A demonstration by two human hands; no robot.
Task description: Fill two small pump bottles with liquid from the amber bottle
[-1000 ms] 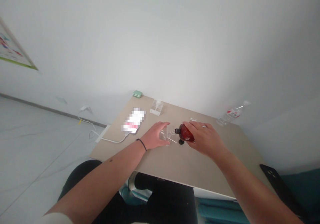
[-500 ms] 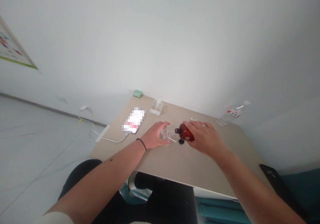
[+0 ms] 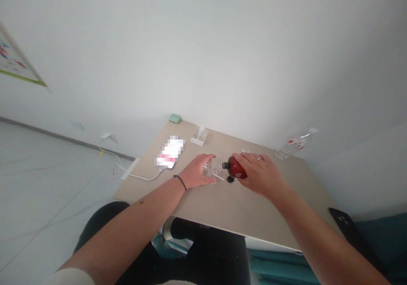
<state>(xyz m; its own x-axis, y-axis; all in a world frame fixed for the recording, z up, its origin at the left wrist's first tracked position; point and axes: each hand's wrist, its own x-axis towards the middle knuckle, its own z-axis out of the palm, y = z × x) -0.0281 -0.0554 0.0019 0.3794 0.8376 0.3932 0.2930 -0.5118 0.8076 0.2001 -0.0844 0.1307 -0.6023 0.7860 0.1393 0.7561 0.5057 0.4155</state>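
Observation:
My left hand (image 3: 201, 170) curls around a small clear container (image 3: 210, 170) on the table, thumb and fingers on either side of it. In my right hand (image 3: 259, 172) is a reddish-brown bottle (image 3: 237, 167), tipped on its side with its uncapped dark neck pointing left at the clear container. Whether liquid flows between them is too small to tell. Just below the bottle's neck lies a black cap (image 3: 230, 179). A thin white stick-like piece (image 3: 218, 176) shows beside the clear container.
On the beige table (image 3: 222, 204) are a charging phone (image 3: 171, 151), a clear stand-like box (image 3: 199, 135), a green case (image 3: 174, 118) and a clear plastic water bottle (image 3: 294, 144). A white cable (image 3: 144, 179) runs off the left edge. A black phone (image 3: 341, 217) is at the right edge.
Both hands, the reddish-brown bottle and the clear container hold nearly the same places. Only a slight shift of the whole view shows.

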